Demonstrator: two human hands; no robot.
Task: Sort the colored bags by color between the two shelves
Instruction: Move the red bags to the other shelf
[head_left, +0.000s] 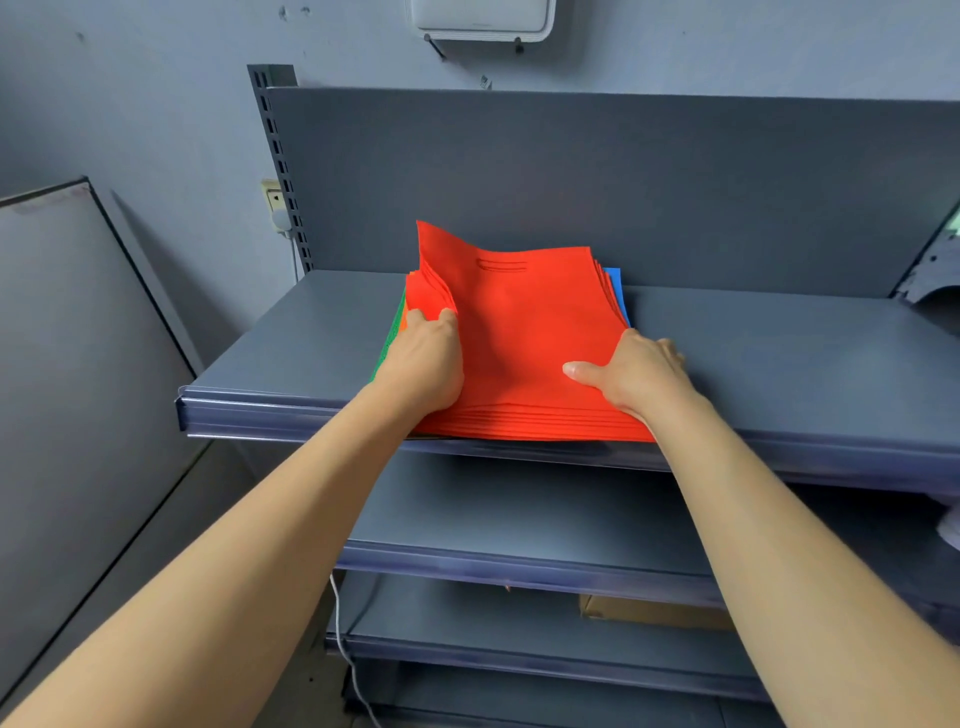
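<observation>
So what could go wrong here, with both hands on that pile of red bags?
1. The red bags lie loosely fanned and reach the front edge of the shelf. Some could slip from the left hand or right hand and fall.
2. A blue bag and a green bag peek out underneath. They might get dragged along, mixing the colours.

white box (480, 18) on wall | wall socket (271, 197) | white cable (343, 649) hanging | cardboard box (654, 613) low right | grey panel (78, 364) leaning left
</observation>
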